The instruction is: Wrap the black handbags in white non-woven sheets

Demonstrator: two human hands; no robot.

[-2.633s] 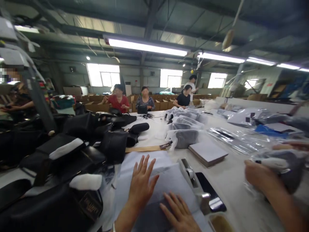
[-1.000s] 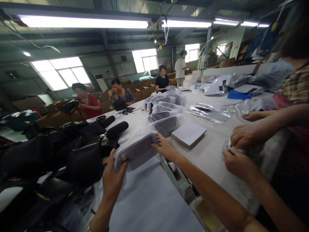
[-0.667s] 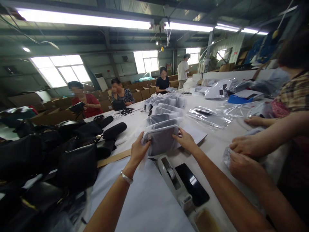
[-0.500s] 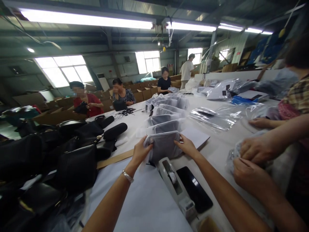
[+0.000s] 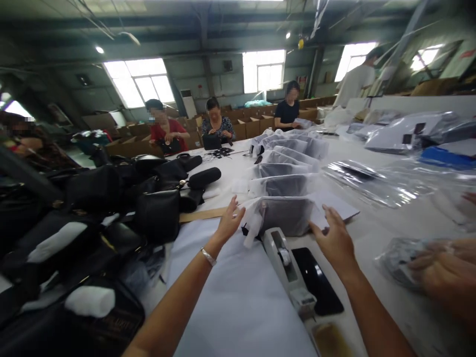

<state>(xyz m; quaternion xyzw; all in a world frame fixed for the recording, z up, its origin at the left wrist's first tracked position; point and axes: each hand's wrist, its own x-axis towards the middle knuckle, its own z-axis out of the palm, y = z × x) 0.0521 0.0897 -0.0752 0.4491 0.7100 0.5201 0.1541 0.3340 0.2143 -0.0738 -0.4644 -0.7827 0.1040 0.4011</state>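
Observation:
A dark bag in a thin whitish wrapper (image 5: 288,216) stands upright on the table, first in a row of several similar wrapped bags (image 5: 284,171). Just left of it is my left hand (image 5: 229,220), fingers apart, holding nothing. My right hand (image 5: 334,238) is at its right edge with fingers spread; the thumb is close to the wrapper, and I cannot tell whether it touches. In front of the wrapped bag lie a grey tape dispenser (image 5: 288,272) and a black phone (image 5: 318,281). White sheets (image 5: 230,292) spread out below my left hand.
Black bags (image 5: 158,215) are piled along the left. Clear plastic sleeves (image 5: 375,181) lie to the right, near a co-worker's blurred hands (image 5: 446,267) on a plastic-wrapped item. Other people sit across the white table, before cardboard boxes (image 5: 256,124).
Both hands have let go of the nearest wrapped bag and moved apart, fingers opening. The view has turned left, so the scene sits further right.

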